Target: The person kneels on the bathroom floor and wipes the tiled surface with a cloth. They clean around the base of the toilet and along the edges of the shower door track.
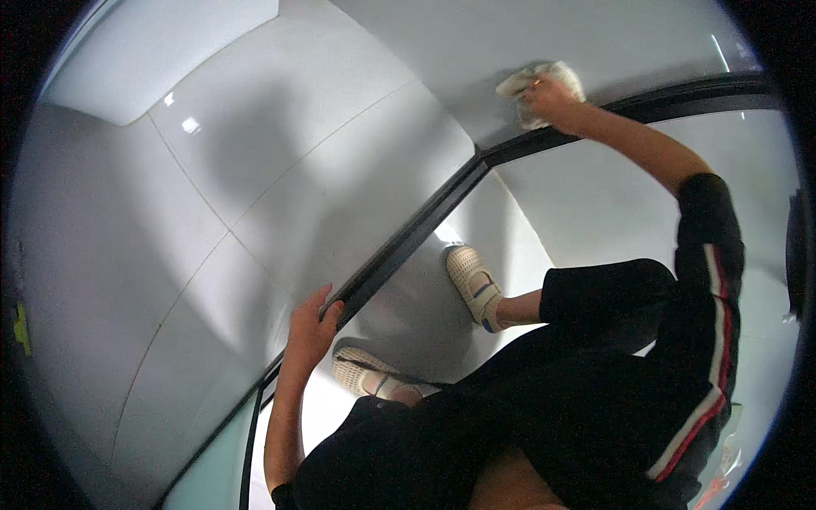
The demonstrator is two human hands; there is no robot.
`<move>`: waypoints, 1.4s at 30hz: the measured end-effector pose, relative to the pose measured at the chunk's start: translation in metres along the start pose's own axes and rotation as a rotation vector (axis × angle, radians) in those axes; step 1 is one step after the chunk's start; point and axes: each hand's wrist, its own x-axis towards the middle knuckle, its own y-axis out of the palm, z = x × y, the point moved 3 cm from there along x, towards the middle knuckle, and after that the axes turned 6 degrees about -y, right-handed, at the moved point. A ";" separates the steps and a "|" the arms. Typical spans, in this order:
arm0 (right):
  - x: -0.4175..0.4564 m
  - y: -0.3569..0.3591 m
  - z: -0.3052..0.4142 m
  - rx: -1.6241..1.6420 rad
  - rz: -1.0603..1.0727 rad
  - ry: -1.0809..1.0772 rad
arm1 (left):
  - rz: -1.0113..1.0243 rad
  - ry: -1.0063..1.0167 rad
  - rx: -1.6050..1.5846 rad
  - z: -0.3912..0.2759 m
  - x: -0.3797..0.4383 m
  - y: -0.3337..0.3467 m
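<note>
My right hand (548,95) holds a crumpled off-white cloth (530,120) flat against a smooth grey panel (440,44), just above a black frame (676,102). From the right the frame runs to a corner, then slants down to the lower left. On that slanting stretch, my left hand (312,328) grips the black edge, thumb on the near side and fingers over the far side. Part of the cloth is hidden beneath my right fingers.
White floor tiles (255,191) with thin joints lie beyond the frame. A pale glass pane (213,452) adjoins it at lower left. Below me, my feet in beige woven shoes (472,280) stand on the near side. A white panel-like object (172,51) juts in at upper left.
</note>
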 end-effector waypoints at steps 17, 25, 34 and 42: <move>0.183 -0.001 0.080 0.695 -0.294 0.253 | -0.207 -0.269 -0.095 0.058 -0.062 -0.037; 0.253 -0.051 0.161 1.137 -0.712 0.718 | -0.216 -0.294 -0.289 0.075 -0.083 -0.014; 0.318 -0.345 0.198 1.049 -1.138 0.174 | -0.270 -0.371 -0.372 0.082 -0.099 0.006; 0.255 -0.499 0.313 0.967 -1.293 -0.403 | -0.175 -0.532 -0.278 0.064 -0.103 -0.004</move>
